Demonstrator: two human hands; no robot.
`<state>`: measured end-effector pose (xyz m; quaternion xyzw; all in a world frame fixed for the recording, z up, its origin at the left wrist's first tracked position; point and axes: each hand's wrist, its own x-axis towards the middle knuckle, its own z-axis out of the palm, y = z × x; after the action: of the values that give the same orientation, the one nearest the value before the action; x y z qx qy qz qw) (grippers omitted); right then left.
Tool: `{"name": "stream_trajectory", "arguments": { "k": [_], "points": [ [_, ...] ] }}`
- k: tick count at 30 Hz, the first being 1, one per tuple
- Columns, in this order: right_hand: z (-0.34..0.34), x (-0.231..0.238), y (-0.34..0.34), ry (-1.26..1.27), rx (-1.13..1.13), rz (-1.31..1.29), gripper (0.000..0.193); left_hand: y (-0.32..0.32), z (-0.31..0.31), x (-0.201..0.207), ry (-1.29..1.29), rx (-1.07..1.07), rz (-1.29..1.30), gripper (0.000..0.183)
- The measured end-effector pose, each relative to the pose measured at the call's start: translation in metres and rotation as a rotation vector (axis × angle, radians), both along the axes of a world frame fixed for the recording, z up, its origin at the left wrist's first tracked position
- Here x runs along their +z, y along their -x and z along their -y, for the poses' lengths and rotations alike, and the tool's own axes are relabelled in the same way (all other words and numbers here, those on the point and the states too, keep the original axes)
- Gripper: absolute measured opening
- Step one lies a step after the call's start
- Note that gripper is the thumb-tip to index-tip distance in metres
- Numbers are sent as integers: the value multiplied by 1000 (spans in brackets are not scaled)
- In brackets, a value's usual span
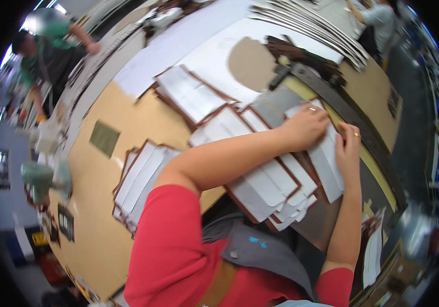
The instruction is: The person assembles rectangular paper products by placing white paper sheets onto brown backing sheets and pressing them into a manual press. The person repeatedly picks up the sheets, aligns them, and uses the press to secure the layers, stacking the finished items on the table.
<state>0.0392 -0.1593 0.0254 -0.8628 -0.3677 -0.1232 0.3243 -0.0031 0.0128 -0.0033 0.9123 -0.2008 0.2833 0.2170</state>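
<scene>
A long white panel with brown edging (325, 161) lies slantwise at the right side of the work. My left hand (306, 125) reaches across to its far end, fingers curled down on it. Beside the panel's right edge is my right hand (350, 146), fingers bent and drawn together; what sits between their tips is too small to make out. Just left of the panel, overlapping brown-edged white pieces (260, 187) lie in a fanned stack under my left forearm. Another pile of such pieces (191, 94) lies farther off, and one more (140, 179) at the left.
A dark rail with a yellow strip (365, 128) runs along the right side. Beyond lie brown strips (301, 56), long pale strips (311, 28) and a beige rounded piece (250, 64). A dark green square (104, 138) rests on the tan tabletop (89, 220). Two people work farther off.
</scene>
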Motion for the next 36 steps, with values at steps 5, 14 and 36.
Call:
{"name": "stream_trajectory", "arguments": {
  "k": [5, 14, 36],
  "points": [
    [2, -5, -3, 60, 7, 59, 22, 4, -6, 12, 11, -34, -101, 19],
    [0, -8, -2, 75, -71, 110, 21, 0, -2, 14, -36, -35, -75, 20],
    [10, 73, -21, -1192, -264, -733, 27, 7, -14, 36, 322, -23, 262, 8]
  ]
}}
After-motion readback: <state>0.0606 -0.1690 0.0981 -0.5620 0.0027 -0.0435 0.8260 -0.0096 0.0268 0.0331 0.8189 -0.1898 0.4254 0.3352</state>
